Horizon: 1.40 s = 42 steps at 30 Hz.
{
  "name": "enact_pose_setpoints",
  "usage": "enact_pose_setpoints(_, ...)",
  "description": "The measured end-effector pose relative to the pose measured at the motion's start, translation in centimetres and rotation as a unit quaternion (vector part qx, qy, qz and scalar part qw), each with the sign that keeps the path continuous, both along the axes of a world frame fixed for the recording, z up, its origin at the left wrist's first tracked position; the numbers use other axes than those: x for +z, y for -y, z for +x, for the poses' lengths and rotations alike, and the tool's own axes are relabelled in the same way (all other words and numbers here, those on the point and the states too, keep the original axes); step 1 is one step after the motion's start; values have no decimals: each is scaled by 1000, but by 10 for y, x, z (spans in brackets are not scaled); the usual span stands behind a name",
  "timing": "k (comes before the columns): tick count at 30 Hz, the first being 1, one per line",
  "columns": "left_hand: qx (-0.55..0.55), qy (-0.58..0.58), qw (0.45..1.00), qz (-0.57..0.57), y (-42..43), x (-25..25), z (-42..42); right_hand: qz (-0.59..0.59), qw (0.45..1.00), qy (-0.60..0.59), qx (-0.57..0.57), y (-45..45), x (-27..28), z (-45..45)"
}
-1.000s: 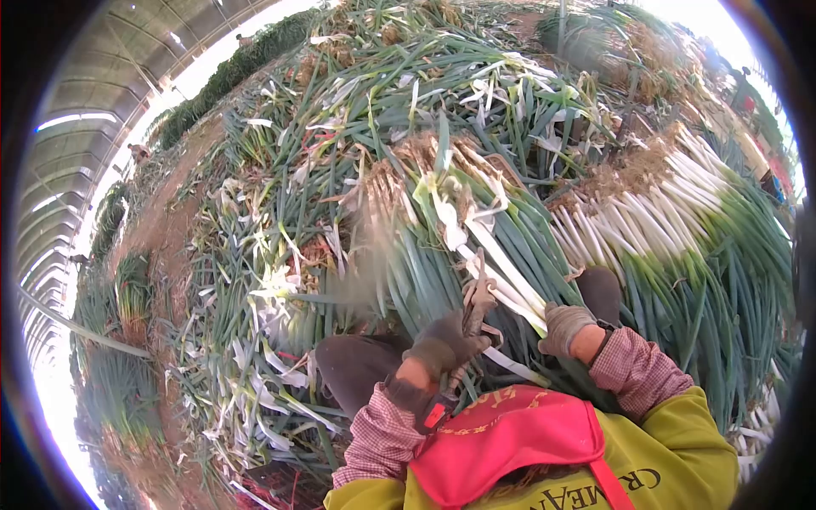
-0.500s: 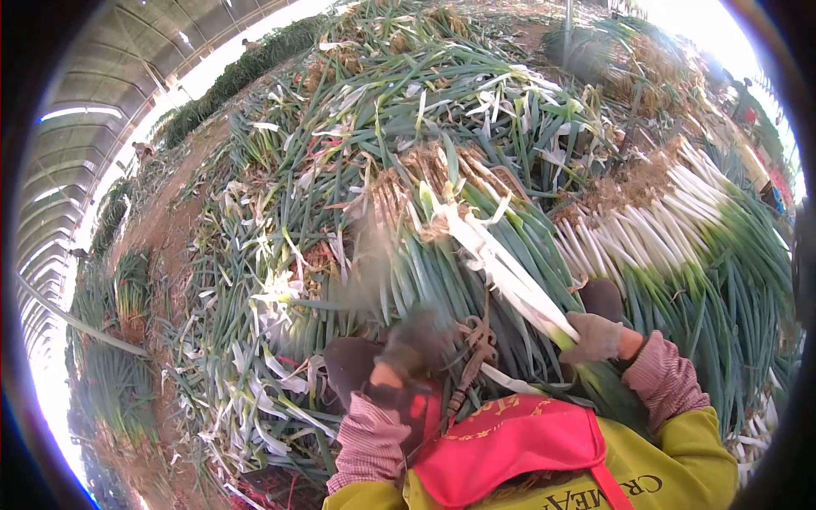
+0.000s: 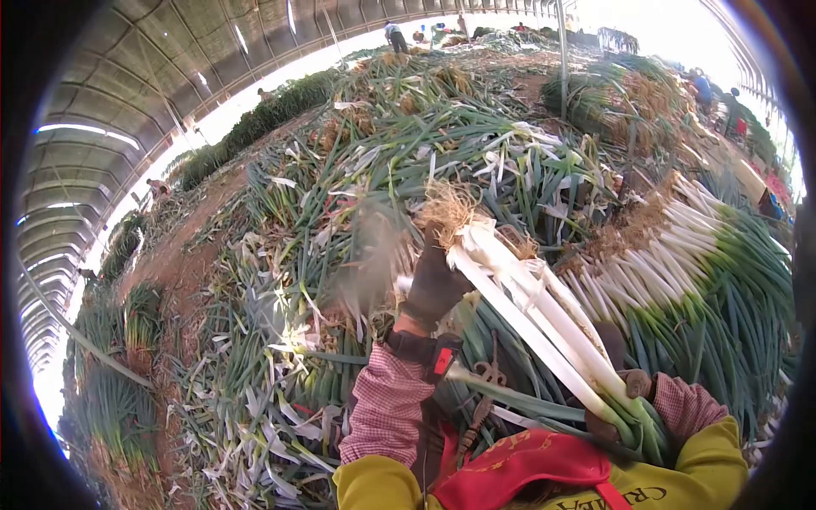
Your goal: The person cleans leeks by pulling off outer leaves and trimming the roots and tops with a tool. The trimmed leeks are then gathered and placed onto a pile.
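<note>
A bunch of long green onions (image 3: 540,302) with thick white stems slants across the front of my body, its roots pointing away from me. My left hand (image 3: 438,276), in a dark glove, is closed on the bunch just below the roots; some of its fingers are hidden. Nearer my body, my right hand (image 3: 633,387), gloved too, grips the same bunch where white turns to green. Beneath the bunch lie more green onions (image 3: 501,344) with their leaves toward me.
To the right lies a long row of cleaned green onions (image 3: 663,246). Discarded leaves (image 3: 272,374) cover the ground on the left, and a heap of leaves (image 3: 408,136) rises ahead. A thin post (image 3: 563,68) stands farther back. A distant person (image 3: 396,37) is under the arched roof.
My left hand has moved up and away from my body to the root end of the bunch. My right hand has drawn back toward my body, still gripping it. The view has tilted up.
</note>
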<state>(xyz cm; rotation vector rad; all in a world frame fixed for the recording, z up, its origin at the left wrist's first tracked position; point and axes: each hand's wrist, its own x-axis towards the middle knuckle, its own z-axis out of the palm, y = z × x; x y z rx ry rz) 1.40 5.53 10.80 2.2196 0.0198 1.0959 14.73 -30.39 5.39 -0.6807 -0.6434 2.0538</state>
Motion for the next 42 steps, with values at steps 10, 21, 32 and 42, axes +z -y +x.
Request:
enact_pose_setpoints(10,366,-346,825,257,-80,26,-52,-55,996,62,-45,-5,-38,-10)
enact_pose_setpoints(21,593,-409,682,124,-181,85,-312,-62,992,77,-85,15,-40,-8)
enact_pose_setpoints(32,364,-351,848,158,-79,-26,-105,-64,986,98,-121,26,-45,-23)
enact_pose_setpoints(42,358,-86,895,253,-48,48,-126,-41,979,146,-139,19,-55,-8)
